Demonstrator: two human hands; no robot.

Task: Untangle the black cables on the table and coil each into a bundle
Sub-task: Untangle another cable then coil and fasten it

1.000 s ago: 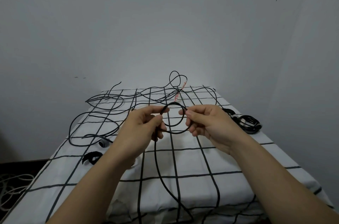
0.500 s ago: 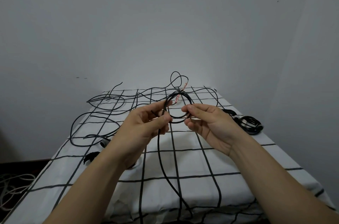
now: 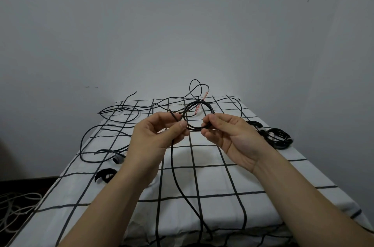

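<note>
A small round coil of black cable [image 3: 202, 106] hangs in the air between both hands above the table. My left hand [image 3: 159, 135] pinches its left side between thumb and forefinger. My right hand [image 3: 228, 135] pinches the right side of the coil. The cable's free length [image 3: 176, 176] drops from my left hand down to the table's front edge. Loose black cables [image 3: 105, 131] sprawl in loops over the far left of the table. A finished black bundle [image 3: 277, 137] lies at the right edge.
The table [image 3: 212, 178] wears a white cloth with a black grid. A black strap [image 3: 105, 175] and a round connector [image 3: 118, 158] lie at the left. A red-and-white tag [image 3: 204, 97] sits at the far edge. Pale cords [image 3: 14, 208] lie on the floor, left.
Both hands have lifted the coil slightly and another turn has been laid onto it, so the loop now shows doubled strands. The free length still hangs down.
</note>
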